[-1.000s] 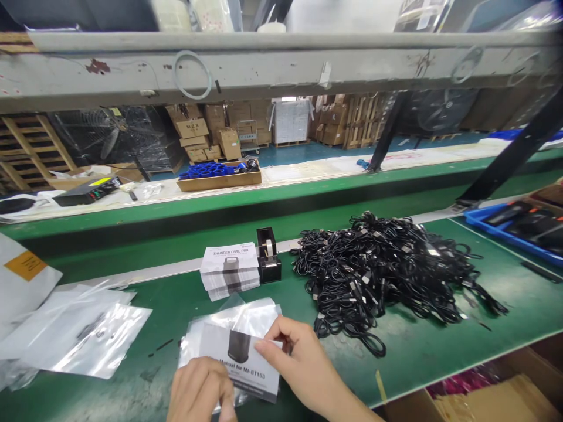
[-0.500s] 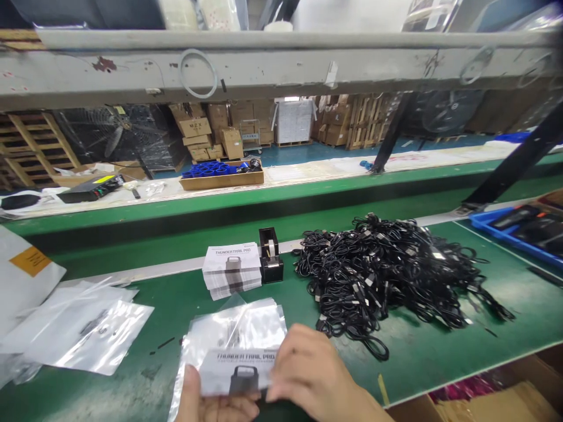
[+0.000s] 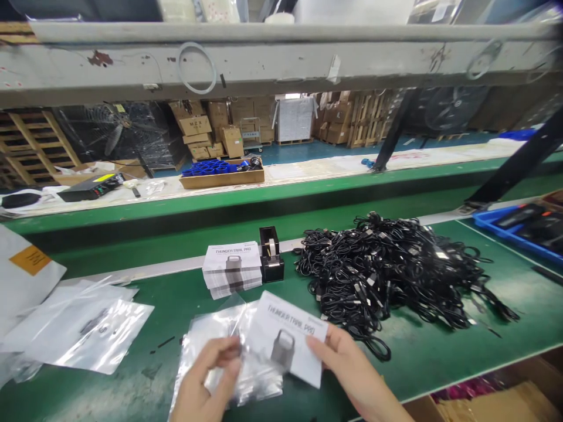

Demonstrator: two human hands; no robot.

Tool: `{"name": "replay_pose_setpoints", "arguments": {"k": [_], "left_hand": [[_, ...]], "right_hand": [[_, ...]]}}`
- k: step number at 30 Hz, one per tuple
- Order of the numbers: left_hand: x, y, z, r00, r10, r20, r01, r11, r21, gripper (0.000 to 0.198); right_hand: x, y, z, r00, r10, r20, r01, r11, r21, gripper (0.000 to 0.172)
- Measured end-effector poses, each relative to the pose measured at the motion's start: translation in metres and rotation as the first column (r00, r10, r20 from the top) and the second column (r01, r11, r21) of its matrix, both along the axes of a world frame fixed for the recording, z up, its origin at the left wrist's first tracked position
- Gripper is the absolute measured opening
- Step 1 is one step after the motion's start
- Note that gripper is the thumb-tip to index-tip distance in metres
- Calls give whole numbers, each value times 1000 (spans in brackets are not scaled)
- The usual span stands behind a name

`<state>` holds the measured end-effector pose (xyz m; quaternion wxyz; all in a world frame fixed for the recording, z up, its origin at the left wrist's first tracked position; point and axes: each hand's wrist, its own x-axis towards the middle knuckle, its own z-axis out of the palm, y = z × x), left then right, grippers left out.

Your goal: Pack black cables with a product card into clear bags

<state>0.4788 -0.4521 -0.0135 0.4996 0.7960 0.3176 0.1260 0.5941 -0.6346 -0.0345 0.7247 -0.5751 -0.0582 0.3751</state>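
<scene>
One white printed paper leaflet (image 3: pixel 281 351), headed THUNDER TRAIL PRO, is held above the green bench (image 3: pixel 426 363) by the right hand (image 3: pixel 345 360), its fingers pinching the right edge. The left hand (image 3: pixel 210 378) stands over clear plastic bags (image 3: pixel 255 378), fingers curled; whether they pinch any plastic, I cannot tell. Beyond sits a stack of matching white leaflets (image 3: pixel 232 264), beside a black tape dispenser (image 3: pixel 273 271). Coiled black cables (image 3: pixel 387 275) lie heaped to the right.
</scene>
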Motion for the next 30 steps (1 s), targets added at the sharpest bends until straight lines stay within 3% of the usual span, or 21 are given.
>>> {"name": "replay_pose_setpoints", "arguments": {"k": [1, 3, 6, 8, 10, 14, 16, 18, 21, 23, 26, 28, 30], "left_hand": [[3, 9, -1, 997, 68, -42, -62, 990, 129, 53], [6, 27, -6, 971, 201, -132, -136, 911, 389, 60], [9, 46, -20, 943, 206, -260, 9, 769, 639, 60], [10, 51, -28, 929, 161, -333, 114, 731, 673, 45], [10, 53, -32, 945, 117, -305, 138, 705, 696, 31], [9, 41, -32, 998, -56, -19, 51, 657, 752, 22], [7, 27, -32, 969, -236, 68, 126, 715, 688, 24], [6, 11, -34, 902, -421, 92, 298, 763, 574, 34], [6, -6, -38, 831, -537, 144, 463, 812, 356, 49], [8, -8, -40, 849, -466, 249, 441, 885, 149, 52], [13, -6, -39, 893, -222, 392, 297, 945, -140, 44], [16, -9, -37, 916, -138, 376, 222, 956, -191, 43], [18, -16, -35, 937, -147, 316, 207, 964, -166, 42]], "right_hand": [[3, -4, 0, 998, -62, -9, 62, 998, -4, 38], [9, -12, -1, 993, -113, -30, 112, 993, -22, 37], [11, -19, -4, 991, -128, -38, 126, 991, -42, 36], [10, -19, -6, 990, -136, -28, 135, 990, -47, 37], [8, -18, -6, 989, -148, -12, 147, 988, -52, 38], [9, -18, -5, 982, -186, 25, 187, 981, -55, 37], [11, -20, -5, 979, -200, 27, 202, 978, -53, 37], [13, -22, -4, 980, -197, -2, 196, 980, -43, 38], [16, -23, -3, 985, -151, -82, 153, 988, 17, 37], [18, -20, -2, 984, -132, -116, 141, 987, 77, 37], [21, -11, -2, 980, -158, -121, 177, 970, 167, 38], [23, -3, -4, 973, -206, -106, 224, 952, 207, 40], [24, 2, -6, 962, -259, -88, 273, 938, 213, 41]]}}
